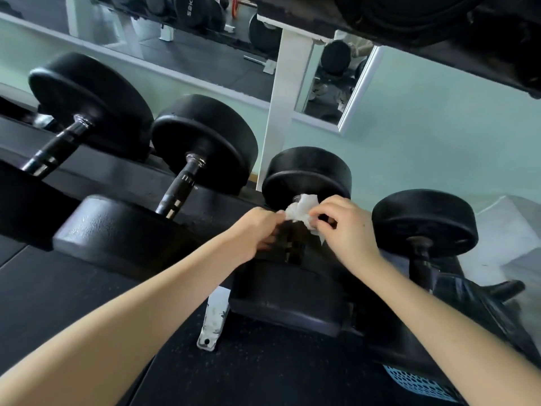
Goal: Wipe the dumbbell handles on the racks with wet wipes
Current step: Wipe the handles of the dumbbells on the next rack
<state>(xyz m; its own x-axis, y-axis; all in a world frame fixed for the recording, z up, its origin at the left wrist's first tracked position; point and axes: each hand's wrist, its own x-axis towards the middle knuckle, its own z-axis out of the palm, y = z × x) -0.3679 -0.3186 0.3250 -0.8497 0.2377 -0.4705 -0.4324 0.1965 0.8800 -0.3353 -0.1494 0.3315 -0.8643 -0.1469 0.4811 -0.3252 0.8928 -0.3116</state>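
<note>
Several black dumbbells lie side by side on a low black rack [117, 177]. Both my hands are at the third dumbbell [306, 171], over its handle, which they mostly hide. A crumpled white wet wipe [303, 210] sits at the handle's far end, against the back weight head. My left hand [257, 230] pinches the wipe's left side. My right hand [347, 227] pinches its right side with curled fingers. The dumbbell to the left [202, 142] shows a bare dark handle [178, 189].
A further dumbbell [424, 221] lies right of my hands, another [87, 104] at the far left. A white rack upright [281, 109] stands behind, with a mirror [187, 57] on the green wall. An upper shelf [439, 39] hangs overhead. A blue basket [415, 382] is at bottom right.
</note>
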